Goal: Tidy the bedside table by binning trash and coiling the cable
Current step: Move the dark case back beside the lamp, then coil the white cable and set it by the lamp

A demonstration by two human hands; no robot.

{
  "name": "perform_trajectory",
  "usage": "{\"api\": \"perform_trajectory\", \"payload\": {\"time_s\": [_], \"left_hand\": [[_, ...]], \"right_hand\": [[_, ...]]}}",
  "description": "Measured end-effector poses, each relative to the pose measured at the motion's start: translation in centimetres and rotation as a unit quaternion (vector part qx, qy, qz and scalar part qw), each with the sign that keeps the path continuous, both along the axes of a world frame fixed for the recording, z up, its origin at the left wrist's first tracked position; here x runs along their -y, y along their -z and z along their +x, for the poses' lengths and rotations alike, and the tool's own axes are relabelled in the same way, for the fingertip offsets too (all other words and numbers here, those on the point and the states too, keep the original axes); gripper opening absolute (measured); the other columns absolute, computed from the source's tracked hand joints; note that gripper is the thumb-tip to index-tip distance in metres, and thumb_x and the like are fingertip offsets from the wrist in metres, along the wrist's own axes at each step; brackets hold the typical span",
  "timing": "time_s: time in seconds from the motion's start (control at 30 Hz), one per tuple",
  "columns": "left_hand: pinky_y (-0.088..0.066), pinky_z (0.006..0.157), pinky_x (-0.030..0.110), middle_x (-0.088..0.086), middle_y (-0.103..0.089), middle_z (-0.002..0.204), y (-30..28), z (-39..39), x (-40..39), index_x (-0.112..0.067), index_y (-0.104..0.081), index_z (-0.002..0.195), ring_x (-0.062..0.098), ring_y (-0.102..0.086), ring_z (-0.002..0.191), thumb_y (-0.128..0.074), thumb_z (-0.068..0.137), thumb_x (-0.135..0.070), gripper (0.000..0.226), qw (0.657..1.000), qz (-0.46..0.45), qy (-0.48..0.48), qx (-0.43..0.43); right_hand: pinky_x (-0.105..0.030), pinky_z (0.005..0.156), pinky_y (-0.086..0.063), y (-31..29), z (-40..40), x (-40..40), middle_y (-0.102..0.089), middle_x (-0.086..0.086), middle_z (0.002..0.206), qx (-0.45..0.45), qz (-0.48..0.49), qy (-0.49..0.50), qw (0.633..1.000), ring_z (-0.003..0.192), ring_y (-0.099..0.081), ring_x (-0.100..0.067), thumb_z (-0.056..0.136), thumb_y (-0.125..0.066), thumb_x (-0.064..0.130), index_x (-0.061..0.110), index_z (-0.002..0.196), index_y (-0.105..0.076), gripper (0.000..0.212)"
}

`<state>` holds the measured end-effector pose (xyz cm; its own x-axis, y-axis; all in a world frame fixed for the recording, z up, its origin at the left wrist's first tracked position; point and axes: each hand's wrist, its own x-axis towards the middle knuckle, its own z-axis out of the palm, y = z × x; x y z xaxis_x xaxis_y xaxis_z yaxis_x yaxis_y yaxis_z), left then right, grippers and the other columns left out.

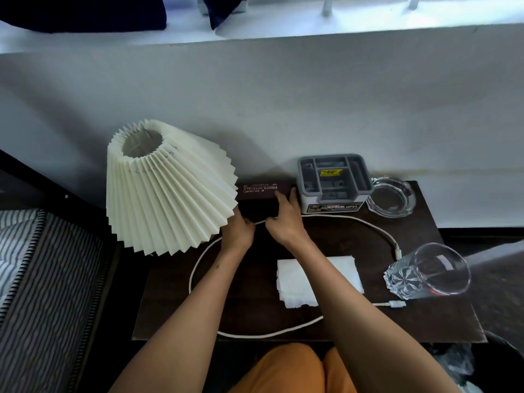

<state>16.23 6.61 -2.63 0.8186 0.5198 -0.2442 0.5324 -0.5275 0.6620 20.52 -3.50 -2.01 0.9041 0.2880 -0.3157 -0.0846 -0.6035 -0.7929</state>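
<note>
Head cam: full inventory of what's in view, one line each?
Lamp shade: 1, cream, pleated, rear left of table.
Glasses case: 1, dark maroon, printed lettering, at the wall between lamp and organiser.
Organiser tray: 1, grey, compartments, yellow sticker inside, rear of table.
Ashtray: 1, clear glass, rear right.
Drinking glass: 1, clear cut glass, right edge.
Tissue: 1, white, table centre, partly under the right forearm.
Cable: 1, white, loose loop across the table.
Table: 1, dark brown.
Bedding: striped, far left.
Left hand: on the case's near left corner.
Right hand: on the case's right end.
</note>
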Motion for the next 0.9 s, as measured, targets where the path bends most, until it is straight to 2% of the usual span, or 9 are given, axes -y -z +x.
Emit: {"api": "perform_trajectory", "payload": {"time_s": [0.13, 0.27, 0.4, 0.47, 0.6, 0.67, 0.73, 0.8, 0.9], "left_hand": [[-0.040, 0.095, 0.035, 0.024, -0.054, 0.125, -0.4, -1.0, 0.4, -0.003, -0.039, 0.136, 0.040, -0.050, 0.117, -0.043, 0.081, 0.006, 0.055, 0.999, -0.032, -0.009, 0.038], [-0.037, 0.093, 0.028, 0.023, -0.054, 0.123, -1.1, -3.1, 1.6, 0.002, -0.046, 0.129, 0.035, -0.049, 0.118, -0.045, 0.082, 0.006, 0.047, 0.995, -0.040, -0.045, 0.083], [-0.034, 0.107, 0.030, 0.013, -0.052, 0.132, -1.7, -7.5, 2.5, -0.005, -0.050, 0.130, 0.025, -0.046, 0.127, -0.053, 0.086, -0.001, 0.045, 0.984, -0.035, -0.104, 0.143], [-0.038, 0.104, 0.034, 0.014, -0.054, 0.130, -1.8, -10.2, 2.6, -0.004, -0.054, 0.127, 0.026, -0.048, 0.124, -0.056, 0.085, -0.004, 0.042, 0.978, -0.016, -0.156, 0.139], [-0.051, 0.077, 0.043, 0.016, -0.061, 0.109, -1.8, -14.9, 1.9, -0.004, -0.053, 0.116, 0.034, -0.057, 0.106, -0.066, 0.081, -0.024, 0.042, 0.966, 0.062, -0.251, -0.004], [-0.047, 0.064, 0.038, 0.018, -0.064, 0.100, -1.9, -16.1, 1.7, -0.002, -0.049, 0.109, 0.038, -0.062, 0.095, -0.070, 0.078, -0.040, 0.053, 0.956, 0.055, -0.271, -0.101], [-0.042, 0.063, 0.036, 0.018, -0.064, 0.103, -2.0, -16.6, 2.2, -0.003, -0.049, 0.108, 0.037, -0.063, 0.096, -0.069, 0.074, -0.052, 0.063, 0.945, 0.039, -0.260, -0.197], [-0.043, 0.064, 0.035, 0.016, -0.065, 0.106, -1.6, -16.7, 2.7, -0.004, -0.053, 0.109, 0.035, -0.063, 0.097, -0.070, 0.074, -0.051, 0.061, 0.936, 0.015, -0.247, -0.250], [-0.055, 0.070, 0.035, 0.013, -0.070, 0.094, -0.5, -16.5, 3.2, -0.005, -0.063, 0.097, 0.032, -0.068, 0.086, -0.067, 0.080, -0.037, 0.036, 0.942, -0.057, -0.244, -0.223]], "right_hand": [[-0.032, 0.118, -0.015, -0.3, -1.0, 0.1, -0.007, -0.018, 0.158, 0.041, 0.009, 0.006, 0.999, 0.148, -0.005, -0.027, 0.080, -0.049, -0.003, 0.010, 0.145, -0.031, 0.068], [-0.032, 0.115, -0.024, -0.4, -1.8, 0.7, -0.023, -0.016, 0.153, 0.088, -0.017, -0.002, 0.996, 0.143, -0.022, -0.029, 0.079, -0.050, -0.005, 0.007, 0.138, -0.041, 0.060], [-0.037, 0.116, -0.023, -0.1, -2.0, 1.6, -0.020, -0.017, 0.155, 0.096, -0.144, -0.106, 0.979, 0.144, -0.020, -0.031, 0.083, -0.055, 0.002, 0.008, 0.143, -0.032, 0.064], [-0.041, 0.118, -0.018, 0.0, -2.1, 2.0, -0.017, -0.017, 0.156, 0.101, -0.212, -0.158, 0.959, 0.146, -0.014, -0.032, 0.084, -0.056, 0.006, 0.008, 0.145, -0.026, 0.068], [-0.043, 0.119, -0.013, 0.3, -2.3, 2.9, -0.020, -0.015, 0.156, 0.107, -0.291, -0.204, 0.929, 0.146, -0.011, -0.032, 0.087, -0.057, 0.013, 0.009, 0.146, -0.023, 0.068], [-0.043, 0.119, -0.015, 0.2, -2.5, 3.3, -0.027, -0.016, 0.151, 0.123, -0.308, -0.209, 0.920, 0.144, -0.016, -0.033, 0.087, -0.057, 0.012, 0.009, 0.144, -0.026, 0.065], [-0.042, 0.117, -0.020, 0.0, -2.7, 3.6, -0.037, -0.016, 0.143, 0.151, -0.325, -0.205, 0.911, 0.139, -0.028, -0.033, 0.085, -0.058, 0.007, 0.009, 0.140, -0.032, 0.062], [-0.041, 0.113, -0.026, -0.1, -2.8, 3.8, -0.043, -0.015, 0.137, 0.177, -0.342, -0.199, 0.901, 0.132, -0.037, -0.032, 0.082, -0.059, 0.001, 0.009, 0.136, -0.036, 0.059], [-0.041, 0.106, -0.034, -0.3, -3.2, 4.4, -0.048, -0.015, 0.131, 0.201, -0.371, -0.207, 0.883, 0.125, -0.044, -0.033, 0.081, -0.056, -0.005, 0.007, 0.128, -0.044, 0.050]]}}
